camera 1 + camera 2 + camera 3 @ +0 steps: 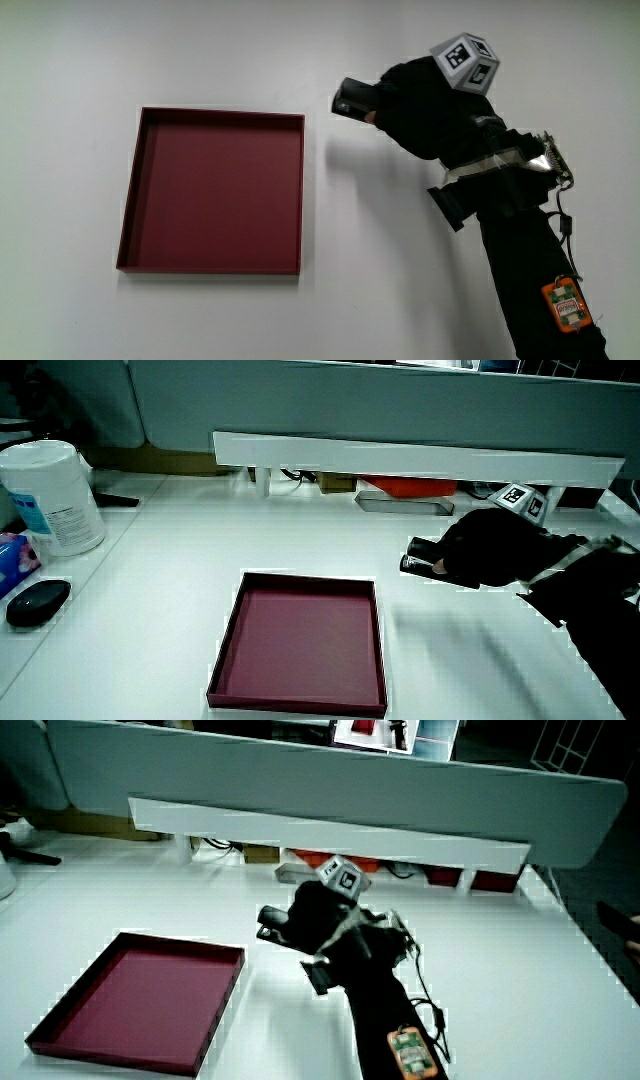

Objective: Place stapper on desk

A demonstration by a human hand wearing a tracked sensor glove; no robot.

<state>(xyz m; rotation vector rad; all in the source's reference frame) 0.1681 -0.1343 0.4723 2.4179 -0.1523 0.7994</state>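
A black stapler (353,98) sticks out from the fingers of the gloved hand (420,100), which is shut on it. Hand and stapler are above the white desk (400,260) beside the red tray (215,190), past the tray's corner that is farther from the person. In both side views the stapler (420,556) (272,923) is held a little above the desk surface, with the hand (490,550) (325,915) curled around its rear part. The patterned cube (466,62) sits on the hand's back. Most of the stapler is hidden by the glove.
The red tray (300,645) holds nothing. A white canister (52,495) and a black mouse (38,601) lie at the desk's edge in a side view. A white shelf (420,458) runs along the low partition. The forearm (530,270) carries cables and an orange tag.
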